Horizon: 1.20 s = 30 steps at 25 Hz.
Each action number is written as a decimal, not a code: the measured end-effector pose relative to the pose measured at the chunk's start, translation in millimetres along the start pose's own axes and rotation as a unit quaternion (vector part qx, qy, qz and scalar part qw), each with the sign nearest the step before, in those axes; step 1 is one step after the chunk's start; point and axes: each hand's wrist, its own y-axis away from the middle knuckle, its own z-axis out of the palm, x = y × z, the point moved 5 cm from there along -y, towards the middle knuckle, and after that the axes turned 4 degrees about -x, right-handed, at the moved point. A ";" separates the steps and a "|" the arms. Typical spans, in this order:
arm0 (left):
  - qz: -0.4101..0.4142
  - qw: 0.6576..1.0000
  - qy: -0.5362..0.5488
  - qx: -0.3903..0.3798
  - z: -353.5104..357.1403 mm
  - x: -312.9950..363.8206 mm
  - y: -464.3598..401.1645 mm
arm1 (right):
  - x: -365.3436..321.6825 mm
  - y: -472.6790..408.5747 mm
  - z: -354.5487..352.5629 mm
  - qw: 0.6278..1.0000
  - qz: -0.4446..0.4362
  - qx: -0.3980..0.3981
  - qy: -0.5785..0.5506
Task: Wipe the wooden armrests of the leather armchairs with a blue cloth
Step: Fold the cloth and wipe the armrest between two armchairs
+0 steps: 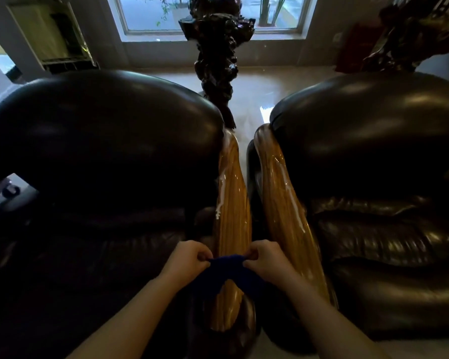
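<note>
Two dark leather armchairs stand side by side, the left armchair [99, 156] and the right armchair [379, 156]. Between them run two glossy wooden armrests: the left chair's armrest [233, 203] and the right chair's armrest [280, 198]. A dark blue cloth [228, 268] is stretched across the near part of the left chair's armrest. My left hand [189, 257] pinches its left end. My right hand [265, 257] pinches its right end. The cloth's ends hang down on both sides of the wood.
A dark carved wooden stand [218, 63] rises behind the gap between the chairs, in front of a window [210, 11]. Another dark carved piece [415, 32] sits at the back right. A pale glossy floor [254, 89] lies beyond the chairs.
</note>
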 end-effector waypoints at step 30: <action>0.035 0.957 -0.158 0.239 151.3 -96.3 -196.6 | 94.0 -194.1 121.1 0.944 -0.037 0.266 0.193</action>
